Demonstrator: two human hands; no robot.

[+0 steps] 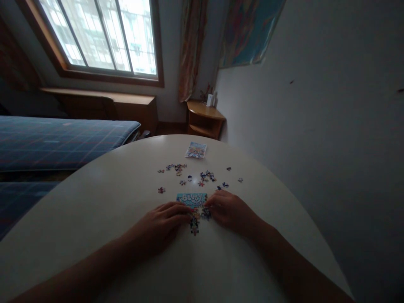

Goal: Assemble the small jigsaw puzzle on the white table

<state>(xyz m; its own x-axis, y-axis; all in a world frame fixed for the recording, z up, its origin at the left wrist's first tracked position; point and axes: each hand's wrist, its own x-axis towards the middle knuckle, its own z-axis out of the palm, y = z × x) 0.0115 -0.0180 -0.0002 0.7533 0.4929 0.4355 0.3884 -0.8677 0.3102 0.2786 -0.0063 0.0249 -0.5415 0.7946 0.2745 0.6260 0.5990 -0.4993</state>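
Note:
A partly joined jigsaw puzzle [192, 199] lies on the table before me, its blue top strip bearing white lettering. Loosely stretched fingers of my left hand [170, 216] rest on its left side; the thumb is hidden. At the right side, my right hand [227, 209] has its fingers pinched at the puzzle's edge, on what looks like a jigsaw piece too small to make out well. Below the strip, a narrow column of joined pieces [194, 227] reaches toward me. Another dark cluster [206, 213] sits beside my right fingertips.
Loose jigsaw pieces [207, 176] lie beyond the puzzle, with more to the left [179, 169]. A small picture sheet or packet [196, 150] is near the far edge of the round white table [126, 181]. A plaid mattress [63, 139] stands left; a wall [315, 126] rises right.

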